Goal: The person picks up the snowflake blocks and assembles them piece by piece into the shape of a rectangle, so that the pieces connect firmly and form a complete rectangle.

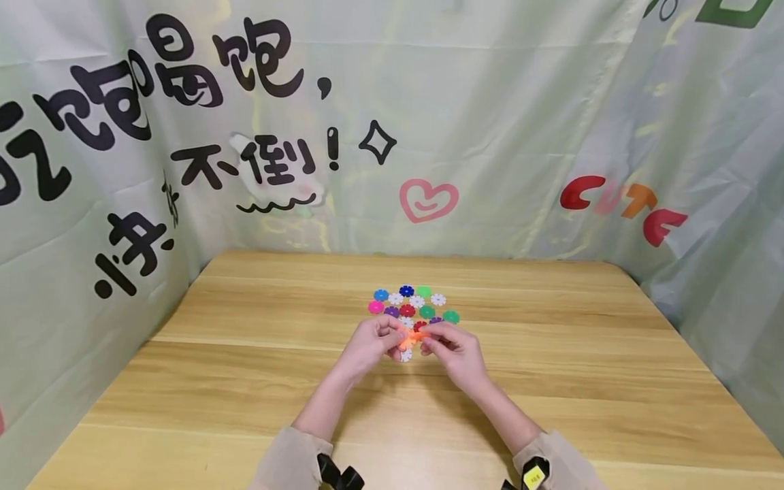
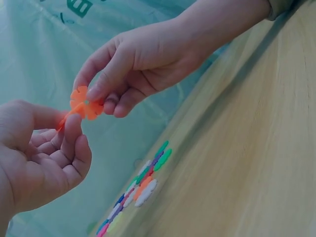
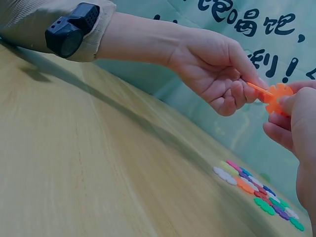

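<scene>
Above the table, two orange notched plastic snowflake discs (image 1: 408, 339) meet at an angle, slotted or pressed together at their edges. My left hand (image 1: 367, 346) pinches one of them between thumb and fingertips; in the right wrist view this orange disc (image 3: 256, 87) is seen nearly edge-on. Thumb and fingers of my right hand (image 1: 458, 350) pinch the other orange disc (image 2: 79, 98), whose flat face shows in the left wrist view. How deep the slots engage is hidden by the fingertips.
Several flat snowflake discs in blue, white, green, pink, purple and red lie on the wooden table (image 1: 551, 367) just beyond the hands, among them a red disc (image 1: 407, 310) and a green disc (image 1: 451, 317). A printed cloth curtain (image 1: 490, 136) stands behind the table and along both sides.
</scene>
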`<state>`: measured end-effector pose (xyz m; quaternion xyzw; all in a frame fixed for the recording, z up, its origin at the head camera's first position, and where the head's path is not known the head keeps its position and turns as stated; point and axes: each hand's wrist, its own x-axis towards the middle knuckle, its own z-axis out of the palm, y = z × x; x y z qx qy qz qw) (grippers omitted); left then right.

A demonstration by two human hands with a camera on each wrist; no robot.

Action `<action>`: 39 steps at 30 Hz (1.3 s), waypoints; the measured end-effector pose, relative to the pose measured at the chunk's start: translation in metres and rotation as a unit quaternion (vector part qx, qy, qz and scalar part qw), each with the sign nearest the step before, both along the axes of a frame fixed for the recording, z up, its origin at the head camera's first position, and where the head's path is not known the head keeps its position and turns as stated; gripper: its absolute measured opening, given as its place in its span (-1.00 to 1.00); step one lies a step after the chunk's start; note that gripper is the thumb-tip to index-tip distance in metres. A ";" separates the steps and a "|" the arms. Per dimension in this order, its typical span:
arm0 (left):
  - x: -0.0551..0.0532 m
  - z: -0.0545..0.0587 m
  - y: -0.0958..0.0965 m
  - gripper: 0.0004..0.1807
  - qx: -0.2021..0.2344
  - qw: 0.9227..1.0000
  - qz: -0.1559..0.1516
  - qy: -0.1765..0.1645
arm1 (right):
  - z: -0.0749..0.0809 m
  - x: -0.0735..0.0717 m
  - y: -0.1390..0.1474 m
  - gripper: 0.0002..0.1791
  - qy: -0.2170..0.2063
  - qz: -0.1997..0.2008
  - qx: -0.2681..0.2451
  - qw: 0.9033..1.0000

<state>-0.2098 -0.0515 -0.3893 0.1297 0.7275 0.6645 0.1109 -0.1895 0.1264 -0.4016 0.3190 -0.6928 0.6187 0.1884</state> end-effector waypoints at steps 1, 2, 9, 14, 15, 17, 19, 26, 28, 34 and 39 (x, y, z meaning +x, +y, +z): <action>-0.001 0.000 0.000 -0.89 0.005 1.000 -0.001 0.000 | -0.002 -0.002 0.001 -0.83 -0.004 -0.002 -0.004 1.000; -0.001 -0.001 0.000 -0.85 0.006 1.000 -0.003 0.007 | -0.004 -0.003 0.001 -0.83 -0.008 -0.003 -0.008 1.000; 0.001 -0.003 0.002 -0.57 -0.040 0.996 -0.020 0.073 | -0.021 -0.013 0.004 -0.82 -0.047 -0.015 -0.019 0.999; 0.006 -0.001 0.006 -0.63 -0.044 0.995 -0.020 0.083 | -0.019 -0.010 0.001 -0.81 -0.055 -0.006 -0.023 0.998; 0.009 0.003 0.007 -0.64 -0.047 0.995 -0.017 0.084 | -0.015 -0.008 0.000 -0.80 -0.056 -0.005 -0.024 0.998; 0.009 0.002 0.007 -0.66 -0.048 0.995 -0.006 0.083 | -0.015 -0.008 -0.001 -0.81 -0.055 -0.005 -0.023 0.998; 0.009 0.001 0.007 -0.66 -0.054 0.995 0.008 0.085 | -0.015 -0.008 -0.001 -0.82 -0.057 -0.009 -0.017 0.998; 0.002 -0.011 0.003 -0.64 -0.059 0.994 0.033 0.081 | -0.002 0.001 -0.002 -0.86 -0.084 -0.046 0.018 0.995; 0.001 -0.010 0.002 -0.65 -0.056 0.995 0.034 0.075 | 0.000 0.002 -0.002 -0.86 -0.100 -0.053 0.029 0.993; -0.003 -0.006 -0.005 -0.69 -0.030 0.997 0.050 0.054 | -0.015 -0.015 0.008 -0.81 -0.177 -0.073 0.047 0.980; -0.006 -0.007 -0.010 -0.69 0.014 0.998 0.061 0.026 | -0.021 -0.029 0.021 -0.79 -0.219 -0.116 0.082 0.965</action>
